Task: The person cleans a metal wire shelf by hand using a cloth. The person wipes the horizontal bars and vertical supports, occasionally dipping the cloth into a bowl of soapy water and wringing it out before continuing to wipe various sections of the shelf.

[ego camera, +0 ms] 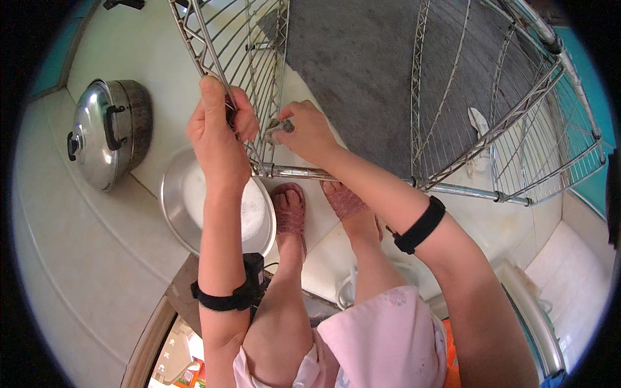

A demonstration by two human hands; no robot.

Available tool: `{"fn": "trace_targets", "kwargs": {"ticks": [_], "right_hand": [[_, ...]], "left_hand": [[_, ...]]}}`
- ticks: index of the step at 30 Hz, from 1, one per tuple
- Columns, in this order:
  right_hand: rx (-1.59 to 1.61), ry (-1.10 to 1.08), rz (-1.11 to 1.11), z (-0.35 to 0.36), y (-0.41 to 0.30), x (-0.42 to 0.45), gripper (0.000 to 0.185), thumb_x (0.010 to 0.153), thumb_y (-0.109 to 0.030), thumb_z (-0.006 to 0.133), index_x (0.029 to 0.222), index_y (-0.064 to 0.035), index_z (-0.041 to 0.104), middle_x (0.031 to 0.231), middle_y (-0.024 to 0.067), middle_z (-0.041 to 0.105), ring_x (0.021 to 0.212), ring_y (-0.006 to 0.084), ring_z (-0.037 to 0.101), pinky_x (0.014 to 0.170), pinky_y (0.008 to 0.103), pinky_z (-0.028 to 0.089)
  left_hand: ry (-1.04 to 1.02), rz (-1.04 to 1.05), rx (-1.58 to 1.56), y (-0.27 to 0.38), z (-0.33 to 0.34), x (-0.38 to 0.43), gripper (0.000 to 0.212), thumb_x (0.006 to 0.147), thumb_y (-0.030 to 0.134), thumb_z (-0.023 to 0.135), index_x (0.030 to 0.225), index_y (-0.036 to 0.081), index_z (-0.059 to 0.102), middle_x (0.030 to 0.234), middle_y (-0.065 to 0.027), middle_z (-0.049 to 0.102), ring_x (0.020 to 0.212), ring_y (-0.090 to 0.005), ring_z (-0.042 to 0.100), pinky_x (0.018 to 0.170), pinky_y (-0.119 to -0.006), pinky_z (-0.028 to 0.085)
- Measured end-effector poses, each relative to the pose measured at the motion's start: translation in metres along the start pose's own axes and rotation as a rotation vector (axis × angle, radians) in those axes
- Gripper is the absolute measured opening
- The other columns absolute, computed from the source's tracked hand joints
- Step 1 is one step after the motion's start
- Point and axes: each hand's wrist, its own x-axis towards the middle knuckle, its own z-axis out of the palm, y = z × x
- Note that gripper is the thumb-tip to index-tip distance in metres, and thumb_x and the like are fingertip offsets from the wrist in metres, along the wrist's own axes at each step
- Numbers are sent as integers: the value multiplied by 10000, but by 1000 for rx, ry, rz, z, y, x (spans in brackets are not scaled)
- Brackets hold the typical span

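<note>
A chrome wire shelving rack lies across the floor before me, its shelves standing on edge. Near its left side, my left hand grips the truss edge of a wire shelf. My right hand pinches a small greyish, wet-looking cloth or scrubber against the wires of that same shelf. Below my left hand, partly hidden by the forearm, is a metal basin of white suds. A pale crumpled cloth or glove appears behind the rack's wires at the right.
A lidded steel pot stands on the tiled floor at the left. Dark grey matting lies under the rack. My slippered feet are close to the basin and the rack's post. A doorway edge shows at lower left.
</note>
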Motion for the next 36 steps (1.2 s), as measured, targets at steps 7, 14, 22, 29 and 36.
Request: {"fn": "trace_targets", "kwargs": {"ticks": [7, 14, 22, 29, 36], "right_hand": [[-64, -168, -45, -19, 2, -1, 323, 637, -172, 702, 906, -17, 614, 795, 129, 630, 733, 227, 612, 688, 307, 479], [-3, -76, 42, -10, -4, -8, 272, 620, -185, 709, 834, -26, 651, 790, 143, 630, 748, 295, 606, 710, 349, 472], [13, -296, 12, -4, -16, -15, 217, 615, -176, 683, 803, -68, 676, 768, 165, 618, 768, 298, 594, 718, 359, 463], [-221, -81, -119, 4, -13, -12, 211, 637, -188, 662, 782, -35, 664, 768, 159, 622, 785, 311, 590, 735, 363, 460], [-96, -307, -86, -3, -22, -12, 143, 646, -130, 644, 728, -14, 640, 743, 160, 613, 768, 327, 590, 722, 382, 463]], "left_hand": [[-123, 144, 589, 24, -21, -8, 390, 932, 294, 381, 1145, -8, 503, 1033, -75, 541, 906, -145, 520, 814, -272, 410], [-111, 39, 202, -4, -9, -20, 324, 940, 255, 378, 1084, -23, 465, 645, -11, 446, 552, -80, 385, 524, -217, 334], [-13, -15, -46, -13, -5, -10, 297, 934, 287, 408, 742, 63, 445, 549, 46, 293, 469, -43, 207, 418, -204, 171], [47, -31, -37, -17, 3, -9, 337, 931, 319, 411, 702, 73, 440, 531, 44, 304, 449, -44, 216, 404, -205, 170], [122, -37, -58, -11, 4, -11, 377, 922, 302, 443, 639, 54, 425, 519, 40, 328, 443, -41, 234, 392, -211, 165]]}}
